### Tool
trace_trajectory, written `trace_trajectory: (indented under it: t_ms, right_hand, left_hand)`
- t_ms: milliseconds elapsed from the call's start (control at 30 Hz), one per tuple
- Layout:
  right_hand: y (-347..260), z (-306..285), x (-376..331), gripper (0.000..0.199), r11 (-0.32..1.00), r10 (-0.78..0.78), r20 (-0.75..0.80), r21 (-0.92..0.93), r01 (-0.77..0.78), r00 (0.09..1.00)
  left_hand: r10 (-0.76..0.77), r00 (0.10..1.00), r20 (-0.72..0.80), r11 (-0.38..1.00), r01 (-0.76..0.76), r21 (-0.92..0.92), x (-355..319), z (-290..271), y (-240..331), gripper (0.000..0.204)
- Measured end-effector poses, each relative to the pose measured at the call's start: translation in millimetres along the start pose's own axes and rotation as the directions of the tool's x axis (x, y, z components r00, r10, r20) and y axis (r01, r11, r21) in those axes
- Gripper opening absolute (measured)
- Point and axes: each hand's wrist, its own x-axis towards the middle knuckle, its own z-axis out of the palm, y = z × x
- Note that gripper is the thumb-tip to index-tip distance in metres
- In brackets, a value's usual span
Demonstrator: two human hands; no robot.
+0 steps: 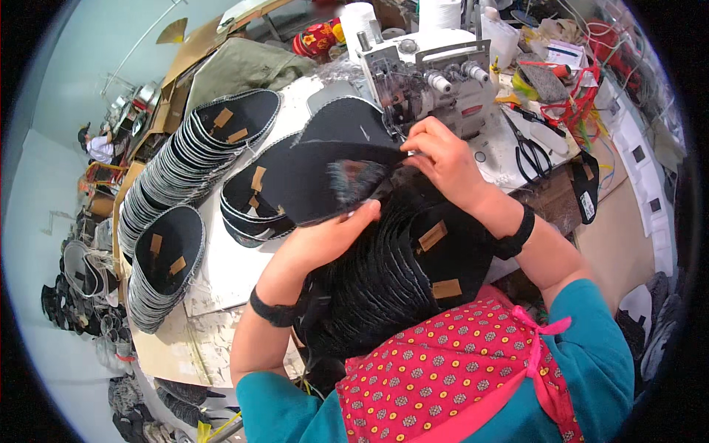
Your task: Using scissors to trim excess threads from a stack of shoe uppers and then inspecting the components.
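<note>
A black fabric piece point(306, 173), rounded like a slipper part, is spread between my hands in front of an overlock sewing machine point(399, 85). My left hand point(325, 240) grips its near edge, thumb on top and fingers hidden beneath. With thumb and forefinger, my right hand point(443, 162) pinches its right corner close to the machine's needle area. A blurred patch shows on the fabric by the left thumb. Under the held piece lie a few edge-stitched black pieces point(247, 196) with tan tabs. A thick stack of black pieces point(369, 284) rests against my apron, below both hands.
On the left side of the white table point(221, 277) stand a tall leaning stack of edged pieces point(170, 166) and a shorter stack point(166, 258). Black-handled scissors point(533, 156) lie right of the machine, near tangled red cord point(580, 96). White thread cones point(441, 13) stand behind. Another person point(100, 146) sits far left.
</note>
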Motion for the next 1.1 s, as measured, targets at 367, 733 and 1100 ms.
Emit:
trace_trajectory:
  t_ms: [367, 733, 1100]
  right_hand:
    - [-47.3, -23.6, 7.7, 0.01, 0.946, 0.123, 0.157, 0.279, -0.163, 0.98]
    - [-16.1, 1.2, 2.4, 0.017, 0.809, 0.472, 0.272, 0.245, -0.535, 0.838]
    - [-17.0, -18.6, -35.7, 0.029, 0.935, 0.101, 0.225, 0.311, -0.169, 0.969]
  left_hand:
    - [-0.204, 0.962, -0.183, 0.968, 0.225, 0.107, 26.4, -21.9, 12.3, 0.038]
    - [0.096, 0.915, -0.392, 0.97, 0.002, 0.242, 66.5, -9.5, 9.8, 0.072]
    - [-0.169, 0.915, -0.367, 0.795, -0.094, -0.6, 57.7, -40.4, -44.4, 0.016]
